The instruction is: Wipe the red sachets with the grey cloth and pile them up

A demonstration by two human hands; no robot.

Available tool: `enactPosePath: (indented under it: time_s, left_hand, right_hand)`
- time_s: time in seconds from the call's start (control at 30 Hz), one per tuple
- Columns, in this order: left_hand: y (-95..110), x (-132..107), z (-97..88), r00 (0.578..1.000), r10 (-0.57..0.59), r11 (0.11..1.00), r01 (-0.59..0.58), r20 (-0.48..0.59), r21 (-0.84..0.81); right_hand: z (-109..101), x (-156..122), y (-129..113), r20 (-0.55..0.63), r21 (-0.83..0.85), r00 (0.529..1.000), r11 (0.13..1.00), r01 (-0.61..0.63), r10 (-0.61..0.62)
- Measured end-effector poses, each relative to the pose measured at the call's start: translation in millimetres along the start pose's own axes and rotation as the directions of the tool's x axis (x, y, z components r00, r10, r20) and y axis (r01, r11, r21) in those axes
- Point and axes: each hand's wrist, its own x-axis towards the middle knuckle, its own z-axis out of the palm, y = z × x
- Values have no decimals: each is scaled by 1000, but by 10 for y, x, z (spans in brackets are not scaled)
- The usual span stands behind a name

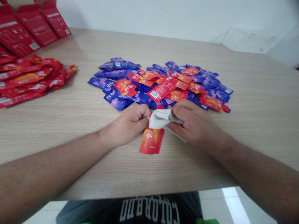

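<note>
On my feed, the red sachet [151, 140] lies flat on the table, right at the edge of the person's work, with its upper end tucked beneath a crumpled white piece [161, 119], perhaps cloth, though I can't be sure of the material. A sliver of red also shows above the white, so the white may be wrapped around the sachet's top, but I can't confirm that from this angle. The sachet's printed orange-and-red face is turned up and looks uncreased. The left hand [127, 126] has its thumb and curled fingers pinching the white piece at its left side. The right hand [195, 124] has its fingers pressed together and curved over the other side, its fingertips gripping the white, though its thumb is hidden. Just beyond the hands sits a loose heap of mixed sachets [161, 88], mostly blue with many red ones lying on top, and that heap looks largely untouched by any sorting. To the left, a separate pile of red sachets [25, 82] holds only red, so that much appears set apart, while the mixed heap remains as the bulk left over. Further back in that corner are red cartons [35, 28], laid on or against the wooden table [257, 93], their printed panels facing up.
</note>
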Motion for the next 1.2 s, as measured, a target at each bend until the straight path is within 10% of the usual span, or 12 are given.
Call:
enactPosePath:
  time_s: [0.23, 0.47, 0.77, 1.03, 1.2]
  left_hand:
    - [-81, 40, -24, 999, -11, 996, 7, -51, -87]
    - [-60, 29, -13, 1000, -20, 998, 19, -5, -59]
    - [-50, 35, -1, 995, -11, 999, 5, -98, -54]
    - [-94, 43, -28, 1000, 20, 1000, -21, -18, -24]
    - [-107, 27, 6, 997, 0, 997, -6, -78, -71]
  right_hand:
    - [-29, -72, -242, 289, 107, 926, 970, 219, -241]
    - [-41, 5, 30, -31, -43, 999, 999, -31, 30]
    - [7, -82, -254, 268, 107, 932, 969, 223, -244]
    - [-23, 28, 76, -66, -53, 996, 997, -56, 52]
    - [40, -12, -40, 69, 20, 997, 999, 43, -44]
